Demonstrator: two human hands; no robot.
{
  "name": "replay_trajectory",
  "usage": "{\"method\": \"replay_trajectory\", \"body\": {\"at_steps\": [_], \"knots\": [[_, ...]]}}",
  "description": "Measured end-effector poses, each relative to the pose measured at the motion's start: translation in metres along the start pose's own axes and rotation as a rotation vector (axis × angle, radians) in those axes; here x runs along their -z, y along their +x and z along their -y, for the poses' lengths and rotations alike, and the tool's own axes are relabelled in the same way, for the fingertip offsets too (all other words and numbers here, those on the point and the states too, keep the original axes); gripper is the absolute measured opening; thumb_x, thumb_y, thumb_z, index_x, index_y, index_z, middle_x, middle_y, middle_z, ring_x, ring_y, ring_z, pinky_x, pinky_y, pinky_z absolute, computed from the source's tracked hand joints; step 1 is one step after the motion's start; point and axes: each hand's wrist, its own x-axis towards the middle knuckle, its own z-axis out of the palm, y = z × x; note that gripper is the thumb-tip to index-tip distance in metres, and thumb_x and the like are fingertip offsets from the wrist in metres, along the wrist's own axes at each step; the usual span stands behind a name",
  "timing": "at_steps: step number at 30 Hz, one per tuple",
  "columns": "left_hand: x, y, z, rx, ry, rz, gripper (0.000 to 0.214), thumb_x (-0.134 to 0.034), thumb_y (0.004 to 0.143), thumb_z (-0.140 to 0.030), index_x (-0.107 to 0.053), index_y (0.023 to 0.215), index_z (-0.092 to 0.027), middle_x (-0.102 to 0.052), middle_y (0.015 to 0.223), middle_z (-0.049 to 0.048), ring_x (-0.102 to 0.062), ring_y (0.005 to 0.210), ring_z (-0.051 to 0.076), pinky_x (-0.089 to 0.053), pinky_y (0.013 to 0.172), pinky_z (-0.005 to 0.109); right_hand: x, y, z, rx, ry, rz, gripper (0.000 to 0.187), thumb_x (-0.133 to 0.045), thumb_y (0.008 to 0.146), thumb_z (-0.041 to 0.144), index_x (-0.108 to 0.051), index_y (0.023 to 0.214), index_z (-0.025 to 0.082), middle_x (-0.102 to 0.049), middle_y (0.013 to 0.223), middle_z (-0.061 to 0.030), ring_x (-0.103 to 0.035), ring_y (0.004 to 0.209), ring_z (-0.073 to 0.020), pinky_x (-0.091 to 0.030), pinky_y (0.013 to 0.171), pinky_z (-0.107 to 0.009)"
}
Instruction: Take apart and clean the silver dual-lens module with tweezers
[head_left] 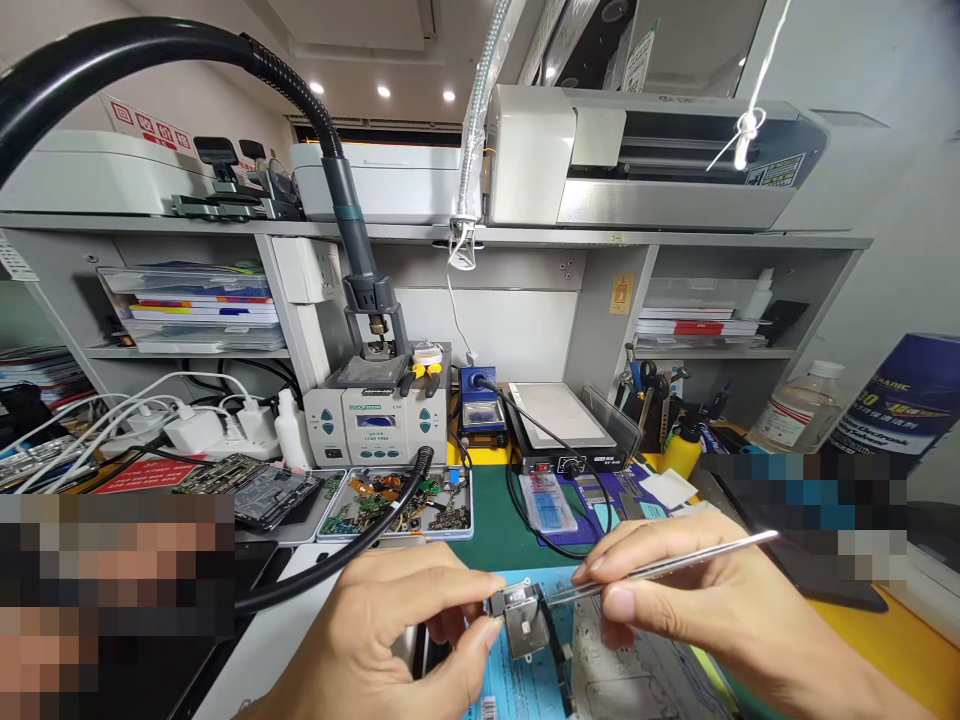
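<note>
Between the thumb and fingertips of my left hand (420, 625) is a small square metal module (527, 625), with small tabs on its edges. A thin black strip (559, 655) runs down along its right side; I cannot tell whether the two are joined. My right hand (667, 590) is closed around slim metal tweezers (675, 562), held slanting down to the left. Their tip is at the black strip, next to the module. Under both hands lies a blue printed sheet (502, 685). My right fingers hide part of a pale sheet with line drawings (615, 690).
A black hose (322, 585) arches from the hot-air station (375, 425) across the left side. Behind my hands stand a tray of circuit boards (471, 510), a soldering station (482, 410) and a flat heating plate (559, 415). Bottles (799, 415) stand at right.
</note>
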Motion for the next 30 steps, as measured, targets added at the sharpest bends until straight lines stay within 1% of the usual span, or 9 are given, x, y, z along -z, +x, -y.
{"method": "replay_trajectory", "body": {"at_steps": [3, 6, 8, 12, 15, 16, 19, 24, 30], "knots": [[0.000, 0.000, 0.000, -0.009, -0.017, 0.029, 0.019, -0.065, 0.080, -0.005, -0.077, 0.094, -0.011, -0.068, 0.064, 0.0027, -0.061, 0.055, 0.012, -0.051, 0.053, 0.021, 0.000, -0.001, 0.000, -0.022, 0.024, -0.014, 0.005, -0.079, 0.082, 0.026, -0.082, 0.086, 0.025, -0.079, 0.071, -0.0015, -0.070, 0.063, -0.0164, -0.055, 0.061, -0.025], [0.000, 0.001, -0.001, -0.016, -0.022, 0.030, 0.020, -0.065, 0.080, -0.004, -0.077, 0.094, -0.010, -0.069, 0.065, 0.0034, -0.061, 0.055, 0.012, -0.051, 0.053, 0.020, -0.002, -0.002, 0.004, -0.041, 0.063, -0.018, 0.005, -0.079, 0.083, 0.028, -0.080, 0.086, 0.024, -0.079, 0.066, -0.0008, -0.071, 0.063, -0.0162, -0.055, 0.062, -0.025], [0.000, 0.001, -0.002, -0.013, -0.015, 0.014, 0.020, -0.064, 0.080, -0.003, -0.076, 0.095, -0.010, -0.069, 0.065, 0.0036, -0.062, 0.056, 0.012, -0.052, 0.054, 0.021, -0.004, -0.001, 0.006, -0.069, 0.088, -0.010, 0.007, -0.079, 0.083, 0.029, -0.080, 0.085, 0.022, -0.080, 0.065, -0.0015, -0.072, 0.063, -0.0165, -0.055, 0.063, -0.025], [0.001, 0.001, -0.003, -0.025, -0.016, 0.023, 0.019, -0.064, 0.080, -0.003, -0.076, 0.094, -0.010, -0.068, 0.064, 0.0030, -0.061, 0.055, 0.012, -0.051, 0.054, 0.020, -0.007, 0.002, 0.009, -0.115, 0.138, -0.004, 0.013, -0.079, 0.083, 0.032, -0.078, 0.085, 0.019, -0.080, 0.065, -0.0030, -0.071, 0.062, -0.0163, -0.055, 0.064, -0.027], [0.000, 0.001, -0.001, -0.050, -0.011, 0.004, 0.021, -0.063, 0.080, -0.003, -0.076, 0.095, -0.011, -0.069, 0.065, 0.0027, -0.062, 0.056, 0.012, -0.052, 0.054, 0.021, -0.007, 0.004, 0.009, -0.115, 0.135, -0.003, 0.014, -0.080, 0.082, 0.031, -0.078, 0.085, 0.018, -0.080, 0.067, -0.0048, -0.071, 0.063, -0.0183, -0.055, 0.063, -0.030], [0.000, 0.001, -0.001, -0.025, -0.002, 0.015, 0.021, -0.063, 0.081, -0.003, -0.076, 0.095, -0.012, -0.069, 0.066, 0.0027, -0.062, 0.057, 0.012, -0.052, 0.056, 0.022, -0.007, 0.004, 0.009, -0.112, 0.126, -0.004, 0.014, -0.080, 0.081, 0.031, -0.078, 0.086, 0.018, -0.080, 0.068, -0.0054, -0.071, 0.063, -0.0191, -0.055, 0.063, -0.031], [0.000, 0.002, -0.002, -0.026, 0.005, 0.025, 0.021, -0.063, 0.081, -0.003, -0.075, 0.095, -0.011, -0.068, 0.065, 0.0030, -0.061, 0.056, 0.012, -0.051, 0.055, 0.021, -0.007, 0.004, 0.010, -0.109, 0.113, -0.008, 0.013, -0.080, 0.081, 0.031, -0.078, 0.086, 0.018, -0.080, 0.068, -0.0055, -0.070, 0.063, -0.0197, -0.054, 0.064, -0.032], [0.001, 0.003, -0.005, -0.028, 0.017, 0.020, 0.021, -0.064, 0.080, -0.003, -0.075, 0.095, -0.011, -0.069, 0.066, 0.0032, -0.061, 0.057, 0.012, -0.051, 0.055, 0.021, -0.007, 0.005, 0.008, -0.107, 0.128, -0.010, 0.015, -0.079, 0.082, 0.033, -0.077, 0.084, 0.018, -0.079, 0.066, -0.0047, -0.070, 0.063, -0.0192, -0.053, 0.064, -0.031], [-0.001, 0.001, -0.002, -0.042, 0.013, 0.020, 0.022, -0.065, 0.080, -0.003, -0.075, 0.098, -0.011, -0.069, 0.068, 0.0035, -0.062, 0.058, 0.013, -0.053, 0.055, 0.022, -0.008, 0.006, -0.002, -0.124, 0.242, -0.017, 0.013, -0.077, 0.085, 0.030, -0.073, 0.087, 0.018, -0.079, 0.064, -0.0043, -0.070, 0.060, -0.0176, -0.052, 0.063, -0.030]]}}
